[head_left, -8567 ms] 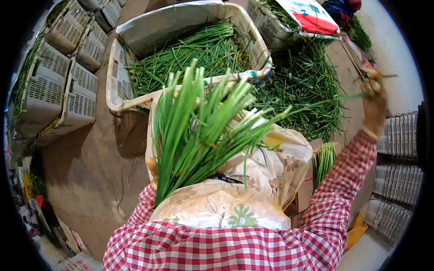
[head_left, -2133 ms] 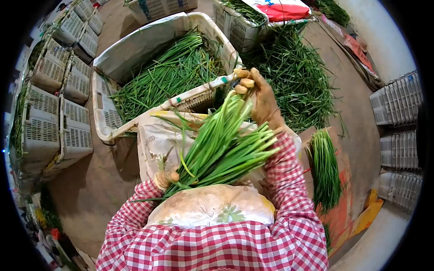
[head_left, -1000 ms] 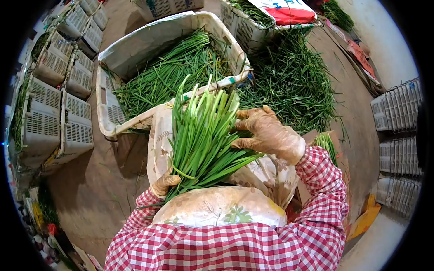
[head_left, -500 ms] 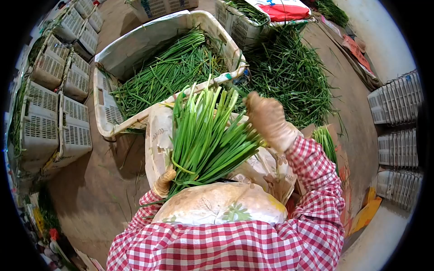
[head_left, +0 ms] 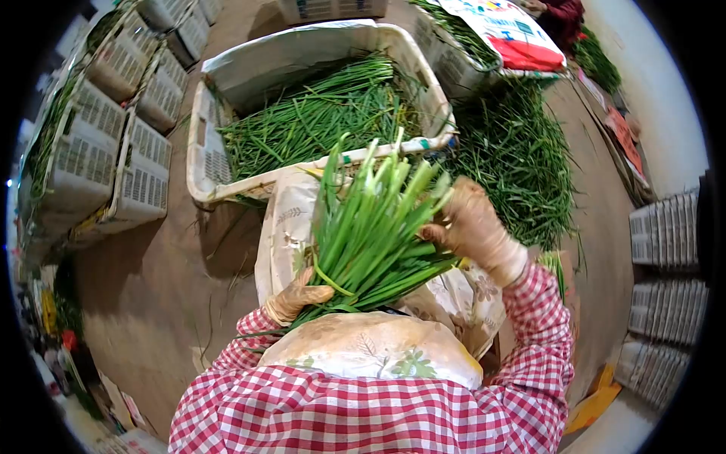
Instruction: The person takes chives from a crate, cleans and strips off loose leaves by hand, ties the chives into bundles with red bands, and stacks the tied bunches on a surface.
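Note:
A thick bunch of garlic chives [head_left: 370, 234] lies over my lap, pale stem ends pointing away from me and green leaves toward my body. My gloved left hand [head_left: 299, 296] grips its lower left side, the thumb laid across the leaves. At the right side of the bunch is my gloved right hand [head_left: 480, 231], fingers curled in and thumb toward the stems. Whatever sits between those fingers is hidden. A patterned, soiled apron [head_left: 370, 344] covers my lap beneath the bunch.
Ahead stands a large white crate [head_left: 318, 178] of loose chives. A heap of leaves [head_left: 518, 163] lies right of it. Stacked crates [head_left: 147, 163] line the left, more crates [head_left: 665, 231] the right. A printed sack [head_left: 514, 38] tops another crate; a person's sleeve [head_left: 563, 19] shows behind.
My view has shifted, so the crates appear farther right. My left thumb now shows across the bunch. My right hand has turned, its fingers now nearer the stems.

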`<control>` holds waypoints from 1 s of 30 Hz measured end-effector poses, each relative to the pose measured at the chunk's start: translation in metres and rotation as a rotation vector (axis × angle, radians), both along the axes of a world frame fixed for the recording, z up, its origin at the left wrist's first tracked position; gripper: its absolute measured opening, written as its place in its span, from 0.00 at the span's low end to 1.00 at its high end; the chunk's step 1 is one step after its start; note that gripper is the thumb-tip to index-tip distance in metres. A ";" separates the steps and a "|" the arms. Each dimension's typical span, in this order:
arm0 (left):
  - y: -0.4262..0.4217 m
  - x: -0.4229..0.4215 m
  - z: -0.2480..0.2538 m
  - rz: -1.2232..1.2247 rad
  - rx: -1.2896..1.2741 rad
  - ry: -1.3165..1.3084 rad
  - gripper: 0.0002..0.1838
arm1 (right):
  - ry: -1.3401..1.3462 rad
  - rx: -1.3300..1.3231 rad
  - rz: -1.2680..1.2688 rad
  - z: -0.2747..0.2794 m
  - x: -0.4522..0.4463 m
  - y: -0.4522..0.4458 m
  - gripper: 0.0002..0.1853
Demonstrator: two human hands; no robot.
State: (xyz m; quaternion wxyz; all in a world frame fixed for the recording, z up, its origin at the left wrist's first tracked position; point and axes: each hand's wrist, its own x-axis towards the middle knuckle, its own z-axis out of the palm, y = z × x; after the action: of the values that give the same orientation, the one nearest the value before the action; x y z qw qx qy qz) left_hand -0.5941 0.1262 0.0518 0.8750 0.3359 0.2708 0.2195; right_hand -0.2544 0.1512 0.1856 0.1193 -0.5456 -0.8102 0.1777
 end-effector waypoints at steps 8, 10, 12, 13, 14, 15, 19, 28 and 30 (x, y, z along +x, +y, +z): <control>0.001 0.028 0.047 0.019 0.249 0.241 0.27 | -0.212 0.043 0.126 0.007 -0.017 -0.052 0.08; 0.003 0.026 0.046 -0.021 0.228 0.208 0.26 | 0.128 0.134 0.239 -0.003 0.021 -0.042 0.08; 0.001 0.027 0.047 -0.058 0.203 0.177 0.26 | 0.959 0.114 0.115 -0.001 0.042 -0.046 0.09; -0.001 0.031 0.050 -0.012 0.265 0.150 0.26 | 1.430 -0.004 -0.149 0.007 0.046 -0.053 0.11; -0.002 0.033 0.052 0.035 0.331 0.122 0.26 | 1.570 -0.024 -0.040 0.015 0.060 -0.051 0.12; -0.001 0.032 0.046 0.035 0.336 0.118 0.26 | 1.706 -0.045 0.077 0.023 0.078 -0.045 0.13; 0.000 0.031 0.054 -0.048 0.260 0.124 0.28 | 0.939 0.199 -0.604 0.065 0.073 -0.027 0.25; -0.002 0.019 0.041 -0.027 0.226 0.229 0.35 | 0.651 0.265 -0.896 0.037 0.062 -0.017 0.13; -0.007 0.018 0.036 0.046 0.207 0.209 0.33 | 0.791 0.210 -0.840 0.028 0.068 -0.024 0.13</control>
State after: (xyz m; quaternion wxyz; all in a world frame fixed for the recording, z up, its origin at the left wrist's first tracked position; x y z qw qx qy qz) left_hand -0.5765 0.1195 0.0877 0.7975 0.4390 0.3440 0.2299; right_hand -0.1867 0.1272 0.2134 0.5263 -0.6974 -0.4316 0.2243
